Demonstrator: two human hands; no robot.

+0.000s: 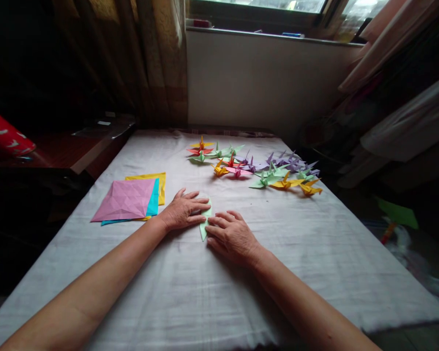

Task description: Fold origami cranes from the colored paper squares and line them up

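Observation:
A narrow, pale green folded piece of paper [204, 231] lies on the cloth-covered table [161, 292], its tips pointing away from me and towards me. My left hand [181, 211] rests on its left side, palm down, fingers stretched out and apart across the paper. From the right, my right hand [234, 237] touches its near half with the fingertips, the fingers extended and slightly bent. Parts of the paper are hidden under both hands' fingers. Neither hand grips it.
Left of my hands lies a stack of creased paper squares [126, 199], pink over blue and yellow. Several folded paper cranes [267, 178] in green, purple, orange, red and pink stand at the table's far right. A dark side table [73, 151] adjoins on the left.

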